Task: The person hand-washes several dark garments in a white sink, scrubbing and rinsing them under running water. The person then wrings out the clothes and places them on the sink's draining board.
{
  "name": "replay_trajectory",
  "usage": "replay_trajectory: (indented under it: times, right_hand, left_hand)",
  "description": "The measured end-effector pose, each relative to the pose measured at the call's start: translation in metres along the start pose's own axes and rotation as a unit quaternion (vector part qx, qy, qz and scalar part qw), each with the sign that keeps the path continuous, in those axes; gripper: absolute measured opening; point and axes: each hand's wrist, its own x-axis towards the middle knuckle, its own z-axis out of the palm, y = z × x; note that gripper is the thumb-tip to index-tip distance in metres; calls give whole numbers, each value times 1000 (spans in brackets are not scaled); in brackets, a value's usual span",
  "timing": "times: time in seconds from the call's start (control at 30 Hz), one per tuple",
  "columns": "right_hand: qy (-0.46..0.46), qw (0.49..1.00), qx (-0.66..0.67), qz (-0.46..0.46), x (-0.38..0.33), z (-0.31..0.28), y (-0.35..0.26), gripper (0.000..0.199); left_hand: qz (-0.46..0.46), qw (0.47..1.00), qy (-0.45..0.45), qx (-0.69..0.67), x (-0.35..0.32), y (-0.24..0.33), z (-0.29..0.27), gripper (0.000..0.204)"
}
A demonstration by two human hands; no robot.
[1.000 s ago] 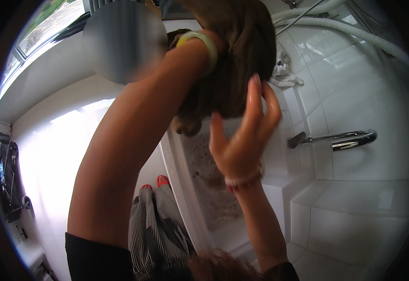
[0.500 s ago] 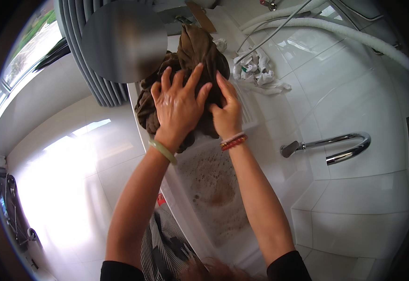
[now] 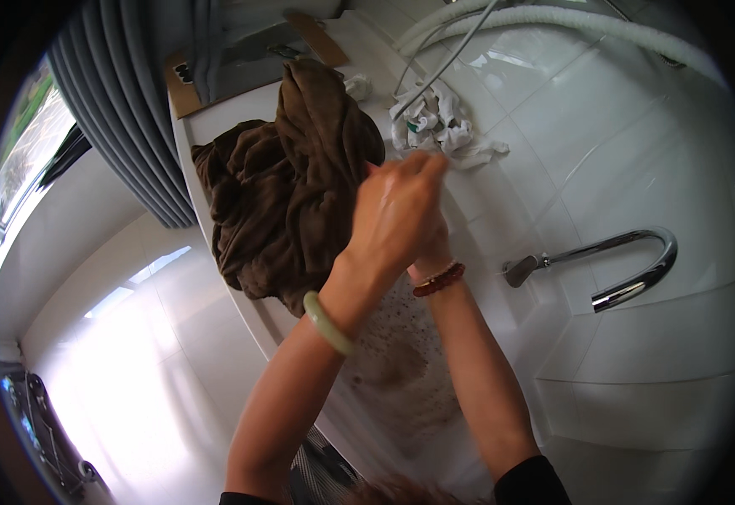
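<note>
A wet brown cloth (image 3: 300, 194) lies in a crumpled heap on the ledge at the sink's far end. Right beside it, my left hand (image 3: 397, 206), with a pale green bangle at the wrist, is closed with its fingers curled over toward my right hand. What lies in those fingers, if anything, is hidden. My right hand (image 3: 435, 244), wearing beaded bracelets, is mostly covered by the left one, so its fingers cannot be made out. Below both hands, the white sink basin holds cloudy brown, foamy water (image 3: 401, 345).
A chrome tap (image 3: 628, 252) curves out on the right. Crumpled white cloths (image 3: 443, 126) lie by the tiled wall, under a white hose (image 3: 544, 38). Grey curtains (image 3: 123, 109) hang at the far left. A flat panel with brown card edges (image 3: 317, 38) rests behind the heap.
Both hands were spread on the brown cloth; they have come off it toward the right and together, the left now over the right. The view has shifted, and the cloth shows more fully.
</note>
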Motion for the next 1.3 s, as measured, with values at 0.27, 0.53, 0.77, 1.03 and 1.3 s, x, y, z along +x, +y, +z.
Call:
replay_trajectory:
  times: [0.27, 0.53, 0.77, 1.03, 1.3]
  right_hand:
    - [208, 955, -206, 53, 36, -54, -13, 35]
    - [376, 732, -546, -161, 134, -105, -4, 69]
    - [315, 723, -610, 77, 185, -104, -15, 87]
    - [410, 722, -538, -146, 196, -137, -18, 22]
    - [403, 741, -523, -120, -18, -60, -69, 21]
  left_hand:
    - [-108, 981, -63, -147, 53, -23, 72, 25]
    - [-392, 881, 20, -266, 95, -61, 149, 42]
    - [-429, 842, 71, -321, 109, -95, 161, 40]
    - [-428, 863, 59, -260, 103, -103, 171, 43]
    - [-445, 849, 48, -282, 81, -113, 155, 45]
